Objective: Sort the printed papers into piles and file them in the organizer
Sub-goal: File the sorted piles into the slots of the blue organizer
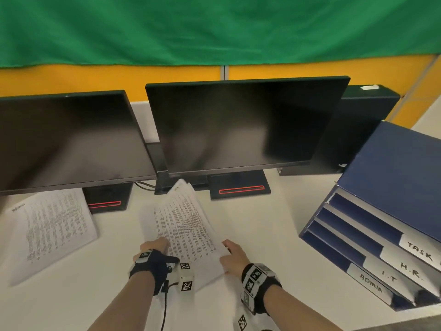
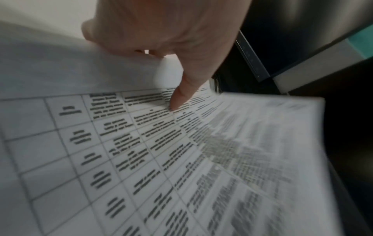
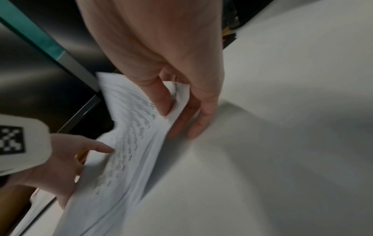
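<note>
Office workstation. Two flat black computer monitors (image 1: 238,125) with red-lined stands sit side by side on a white desk (image 1: 274,211), a black box-shaped computer case (image 1: 358,130) behind the right one. A dark blue tiered paper organizer (image 1: 372,211) stands at the desk's right, its white tabs hand-lettered TASK, H.R., I.T, ADMIN. Printed white table sheets (image 1: 55,225) lie at left. Orange cubicle partition panels (image 1: 143,77) back the desk, a green cloth (image 1: 214,27) hung above them.
</note>
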Action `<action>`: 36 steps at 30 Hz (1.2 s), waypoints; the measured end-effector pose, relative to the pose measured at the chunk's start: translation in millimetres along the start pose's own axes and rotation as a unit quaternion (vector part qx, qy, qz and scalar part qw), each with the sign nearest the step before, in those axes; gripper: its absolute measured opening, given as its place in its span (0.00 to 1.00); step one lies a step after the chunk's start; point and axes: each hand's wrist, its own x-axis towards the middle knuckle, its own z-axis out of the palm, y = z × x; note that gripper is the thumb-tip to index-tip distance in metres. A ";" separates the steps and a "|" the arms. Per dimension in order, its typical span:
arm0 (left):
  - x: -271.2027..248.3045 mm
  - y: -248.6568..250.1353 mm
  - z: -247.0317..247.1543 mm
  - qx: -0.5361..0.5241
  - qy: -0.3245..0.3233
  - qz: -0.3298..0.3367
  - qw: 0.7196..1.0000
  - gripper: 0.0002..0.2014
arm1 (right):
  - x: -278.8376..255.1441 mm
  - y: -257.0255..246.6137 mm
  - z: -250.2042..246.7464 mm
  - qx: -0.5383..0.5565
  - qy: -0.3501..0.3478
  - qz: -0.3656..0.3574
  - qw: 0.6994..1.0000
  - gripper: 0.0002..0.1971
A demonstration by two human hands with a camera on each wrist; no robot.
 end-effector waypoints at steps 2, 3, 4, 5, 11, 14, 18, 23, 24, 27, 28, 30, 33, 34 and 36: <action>-6.0 8.7 -1.3 -0.049 -0.004 0.016 0.999 0.30 | -7.6 8.1 -11.9 0.004 0.000 -0.008 1.000 0.16; -18.6 20.5 -3.8 -0.081 -0.003 0.017 0.997 0.30 | -10.9 11.9 -18.1 0.005 0.000 -0.013 1.000 0.15; -25.0 26.3 -1.4 -0.138 0.009 0.047 0.989 0.30 | -13.3 14.4 -25.1 0.003 0.004 -0.015 1.000 0.16; -37.6 36.6 0.2 -0.176 0.012 0.076 0.981 0.28 | -15.8 14.4 -31.2 -0.001 0.013 -0.024 1.000 0.17; -94.0 82.1 17.5 -0.247 -0.053 0.328 0.910 0.13 | -36.7 -27.5 -70.2 0.101 0.146 -0.072 0.982 0.13; -126.6 98.6 35.8 -0.265 -0.022 0.392 0.881 0.14 | -51.1 -50.8 -83.8 0.209 0.191 -0.136 0.949 0.19; -144.7 99.8 61.6 -0.274 -0.022 0.397 0.875 0.19 | -64.5 -64.3 -92.3 0.262 0.191 -0.183 0.928 0.12; -129.6 100.6 70.5 -0.302 -0.027 0.349 0.887 0.20 | -54.2 -50.1 -101.0 0.300 0.248 -0.155 0.908 0.14; -126.9 102.2 70.3 -0.310 -0.032 0.338 0.888 0.20 | -51.7 -47.1 -102.5 0.309 0.254 -0.147 0.905 0.13; -118.2 104.5 69.1 -0.352 -0.055 0.292 0.888 0.17 | -45.9 -39.4 -102.9 0.313 0.234 -0.118 0.913 0.14; -113.5 104.1 69.4 -0.376 -0.067 0.268 0.885 0.16 | -45.0 -37.8 -102.0 0.313 0.226 -0.106 0.916 0.16; -103.5 102.1 69.9 -0.409 -0.084 0.215 0.883 0.14 | -44.2 -35.1 -100.3 0.323 0.219 -0.088 0.917 0.17; -95.1 99.2 71.8 -0.420 -0.110 0.185 0.882 0.09 | -45.4 -36.0 -99.6 0.332 0.199 -0.072 0.919 0.15; -94.5 98.2 72.0 -0.415 -0.120 0.187 0.882 0.09 | -46.9 -36.6 -99.6 0.335 0.193 -0.073 0.919 0.15; -92.6 96.0 72.8 -0.396 -0.125 0.197 0.888 0.11 | -47.0 -35.7 -98.7 0.329 0.198 -0.073 0.921 0.15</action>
